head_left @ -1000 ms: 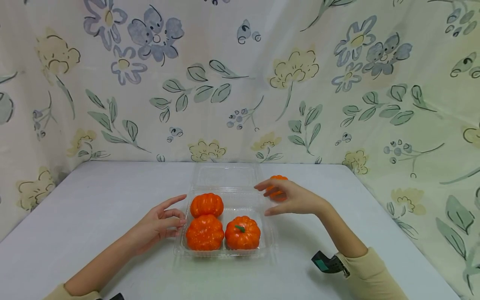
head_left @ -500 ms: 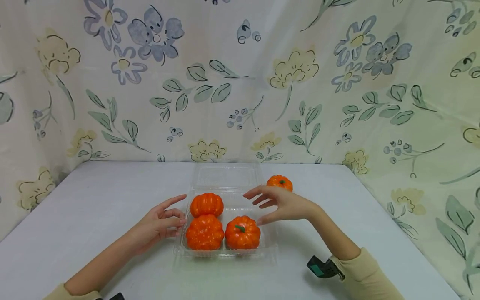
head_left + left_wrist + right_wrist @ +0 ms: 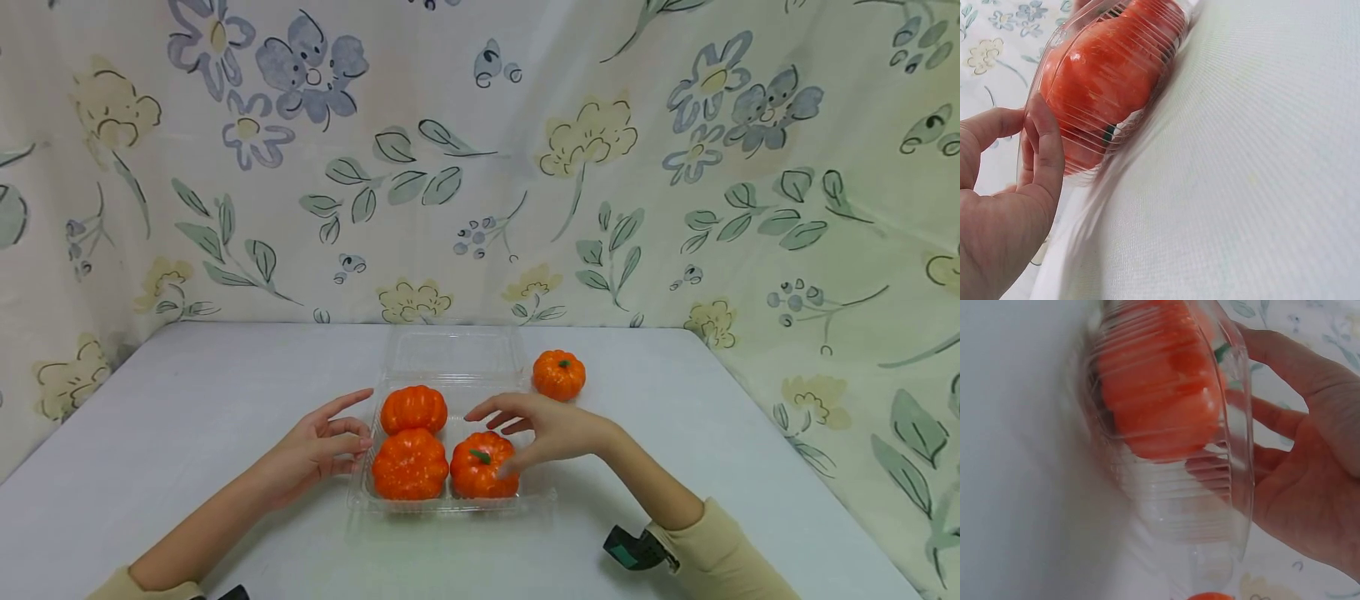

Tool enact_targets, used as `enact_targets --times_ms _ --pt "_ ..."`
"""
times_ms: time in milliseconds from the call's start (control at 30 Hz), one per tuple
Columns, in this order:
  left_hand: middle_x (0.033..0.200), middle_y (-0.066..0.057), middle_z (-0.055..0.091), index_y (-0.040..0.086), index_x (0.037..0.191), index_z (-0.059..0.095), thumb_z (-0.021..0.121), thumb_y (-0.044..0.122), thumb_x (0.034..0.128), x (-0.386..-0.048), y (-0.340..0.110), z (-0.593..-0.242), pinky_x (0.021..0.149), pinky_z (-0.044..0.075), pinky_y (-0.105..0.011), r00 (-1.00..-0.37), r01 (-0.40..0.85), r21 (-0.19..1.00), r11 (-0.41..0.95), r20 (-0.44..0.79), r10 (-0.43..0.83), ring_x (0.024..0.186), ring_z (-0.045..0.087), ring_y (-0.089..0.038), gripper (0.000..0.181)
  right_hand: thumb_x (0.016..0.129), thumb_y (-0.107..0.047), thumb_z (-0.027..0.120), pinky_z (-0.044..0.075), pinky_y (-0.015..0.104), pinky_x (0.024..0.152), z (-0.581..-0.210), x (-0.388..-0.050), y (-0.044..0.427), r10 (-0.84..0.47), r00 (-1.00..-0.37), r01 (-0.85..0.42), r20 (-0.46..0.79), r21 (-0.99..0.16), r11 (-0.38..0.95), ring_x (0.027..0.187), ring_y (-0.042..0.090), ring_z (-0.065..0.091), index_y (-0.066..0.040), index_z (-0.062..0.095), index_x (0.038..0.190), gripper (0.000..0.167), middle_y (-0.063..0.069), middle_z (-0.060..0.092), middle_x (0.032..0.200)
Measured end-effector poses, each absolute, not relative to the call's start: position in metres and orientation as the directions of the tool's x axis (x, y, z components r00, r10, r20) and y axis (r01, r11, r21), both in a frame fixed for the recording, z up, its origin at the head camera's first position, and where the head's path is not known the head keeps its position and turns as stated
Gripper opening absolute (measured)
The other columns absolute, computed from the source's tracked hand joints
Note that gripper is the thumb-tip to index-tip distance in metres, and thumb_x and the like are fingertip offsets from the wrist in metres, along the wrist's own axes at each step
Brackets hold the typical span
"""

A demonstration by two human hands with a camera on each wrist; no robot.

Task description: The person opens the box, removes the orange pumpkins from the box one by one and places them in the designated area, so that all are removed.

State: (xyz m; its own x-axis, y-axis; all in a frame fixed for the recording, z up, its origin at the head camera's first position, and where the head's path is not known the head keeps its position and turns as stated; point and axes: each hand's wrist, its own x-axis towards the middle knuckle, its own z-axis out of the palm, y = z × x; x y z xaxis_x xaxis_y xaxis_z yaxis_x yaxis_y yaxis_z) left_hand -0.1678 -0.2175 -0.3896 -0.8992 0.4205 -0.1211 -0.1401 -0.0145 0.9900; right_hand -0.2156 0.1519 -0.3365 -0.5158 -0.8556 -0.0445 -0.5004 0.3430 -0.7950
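A clear hinged plastic container stands with its lid laid back and holds three orange pumpkins: one at back left, one at front left and one with a green stem at front right. My left hand holds the container's left rim, thumb and bent fingers against it, as the left wrist view also shows at the hand. Over the container's right side, my right hand hovers with spread fingers, its thumb over the front-right pumpkin. In the right wrist view this hand grips nothing.
A fourth orange pumpkin rests on the white table, to the right of the lid and behind my right hand. Floral cloth hangs behind the table and along its sides.
My right hand has moved left and toward me, from beside the outside pumpkin to over the front-right one, uncovering the outside pumpkin. The left hand has stayed at the rim.
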Motion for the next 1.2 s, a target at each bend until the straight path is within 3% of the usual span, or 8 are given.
enact_targets --times_ms 267,633,1200 --pt "0.103 0.002 0.065 0.008 0.169 0.011 0.062 0.013 0.1051 -0.168 -0.217 -0.389 0.085 0.062 -0.028 -0.899 -0.146 0.989 -0.004 -0.131 0.417 0.089 0.064 -0.013 0.082 0.092 -0.016 0.081 0.047 0.028 0.113 -0.339 -0.21 0.145 -0.857 -0.511 -0.526 -0.069 -0.763 0.375 0.134 0.025 0.058 -0.003 0.055 0.147 0.062 0.014 0.059 0.15" --pt "0.103 0.001 0.065 0.006 0.169 0.01 0.061 0.012 0.1057 -0.168 -0.218 -0.39 0.084 0.062 -0.028 -0.895 -0.135 0.991 -0.016 -0.115 0.431 0.088 0.064 -0.012 0.082 0.093 -0.021 0.081 0.048 0.028 0.11 -0.341 -0.205 0.14 -0.829 -0.546 -0.526 -0.117 -0.722 0.448 0.13 0.015 0.056 -0.011 0.062 0.141 0.053 0.002 0.063 0.142" --pt "0.104 0.002 0.065 0.006 0.169 0.01 0.061 0.012 0.1058 -0.169 -0.217 -0.39 0.084 0.062 -0.028 -0.896 -0.148 0.989 -0.009 -0.13 0.424 0.089 0.064 -0.012 0.082 0.091 -0.029 0.084 0.049 0.031 0.109 -0.347 -0.203 0.136 -0.834 -0.541 -0.588 -0.11 -0.659 0.468 0.124 0.01 0.056 -0.015 0.063 0.14 0.055 -0.002 0.065 0.138"
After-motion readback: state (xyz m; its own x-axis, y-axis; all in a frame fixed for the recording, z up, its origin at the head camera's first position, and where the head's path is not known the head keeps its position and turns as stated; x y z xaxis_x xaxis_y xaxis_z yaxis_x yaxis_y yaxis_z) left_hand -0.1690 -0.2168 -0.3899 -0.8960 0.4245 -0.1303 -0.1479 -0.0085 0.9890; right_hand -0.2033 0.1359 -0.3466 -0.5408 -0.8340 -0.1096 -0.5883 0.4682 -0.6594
